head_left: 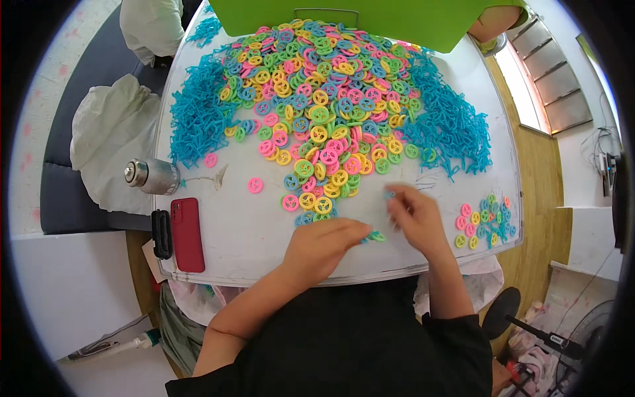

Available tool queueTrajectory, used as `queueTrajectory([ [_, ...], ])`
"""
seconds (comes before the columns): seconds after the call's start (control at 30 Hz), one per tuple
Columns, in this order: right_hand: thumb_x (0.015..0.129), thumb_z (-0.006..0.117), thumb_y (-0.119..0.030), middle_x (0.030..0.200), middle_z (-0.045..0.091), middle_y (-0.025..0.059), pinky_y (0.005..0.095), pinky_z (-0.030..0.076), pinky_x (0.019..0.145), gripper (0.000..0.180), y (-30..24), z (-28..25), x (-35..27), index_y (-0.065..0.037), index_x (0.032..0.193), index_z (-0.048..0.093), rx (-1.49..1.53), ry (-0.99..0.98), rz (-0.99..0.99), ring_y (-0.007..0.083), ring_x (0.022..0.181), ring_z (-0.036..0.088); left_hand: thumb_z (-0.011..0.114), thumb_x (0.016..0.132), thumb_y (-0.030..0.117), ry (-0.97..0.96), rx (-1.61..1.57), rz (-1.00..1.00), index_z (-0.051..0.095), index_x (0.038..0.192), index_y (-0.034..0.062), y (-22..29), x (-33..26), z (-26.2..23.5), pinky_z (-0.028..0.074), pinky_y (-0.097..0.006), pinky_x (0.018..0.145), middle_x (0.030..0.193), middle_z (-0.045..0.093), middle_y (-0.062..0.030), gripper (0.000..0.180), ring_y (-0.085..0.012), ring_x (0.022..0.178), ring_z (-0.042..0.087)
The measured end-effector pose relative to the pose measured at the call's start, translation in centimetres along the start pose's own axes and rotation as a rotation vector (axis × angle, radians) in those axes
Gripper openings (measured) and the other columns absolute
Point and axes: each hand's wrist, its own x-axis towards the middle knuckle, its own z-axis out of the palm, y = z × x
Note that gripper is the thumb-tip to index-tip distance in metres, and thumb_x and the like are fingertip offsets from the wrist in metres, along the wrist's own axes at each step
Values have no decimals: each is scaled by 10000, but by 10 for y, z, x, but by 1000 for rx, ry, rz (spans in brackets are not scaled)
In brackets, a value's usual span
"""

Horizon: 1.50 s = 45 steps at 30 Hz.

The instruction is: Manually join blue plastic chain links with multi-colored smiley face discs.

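My left hand (321, 248) is closed near the table's front edge, pinching a small green plastic wheel (378, 237) with a bit of blue beside it. Slightly farther out and to the right, my right hand (418, 221) has its fingers curled, somewhat blurred. A small blue plastic piece (389, 194) shows at its fingertips; its exact shape cannot be made out. Ahead of both hands spreads a big heap of spoked plastic wheels (320, 133) in pink, yellow, green and blue. Piles of thin blue plastic pieces flank it, one left (198, 112) and one right (453, 112).
A red phone (187, 235), a black case (161, 234) and a metal flask (152, 176) lie on the white table's left side. Loose wheels and blue pieces (486, 221) form a small group at right. A green panel (370, 16) stands behind the heap.
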Motion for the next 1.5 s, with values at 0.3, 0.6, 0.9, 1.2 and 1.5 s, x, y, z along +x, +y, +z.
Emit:
queueTrajectory([
  [0.3,795,769,-114,926,630,95,366,499,627,275,11,13,57,-35,1032,653,-875,430,-411,253,725,612,526,1001,19,-80,-537,-694,650,1183,9,2,-2,0,560,-274,644,1063,677,-95,221,-145,848,686],
  [0.6,848,724,-17,841,676,73,266,506,721,151,-35,-1,4,4,977,649,232,116,2,139,791,642,638,960,56,38,-647,-723,663,1179,7,-1,-2,5,525,-255,749,1018,719,-60,226,-114,877,664],
  [0.9,926,679,-55,1062,700,101,280,508,850,112,-35,27,-13,7,1015,651,625,-66,-12,132,936,643,722,876,55,134,-256,-428,709,1092,17,7,3,12,530,-293,686,921,735,-100,220,-182,788,703],
  [1.2,924,673,-36,961,681,53,249,498,790,172,-37,39,-22,15,1087,649,366,120,-101,108,871,625,743,806,24,141,171,-236,686,994,49,17,5,10,517,-358,633,870,708,-88,199,-278,743,677],
  [1.5,927,679,-27,1070,651,61,240,498,827,362,-23,42,-27,37,1272,590,34,100,-486,96,930,610,741,854,37,220,-239,-342,694,961,11,5,0,9,530,-299,669,873,711,-92,120,-202,768,693],
])
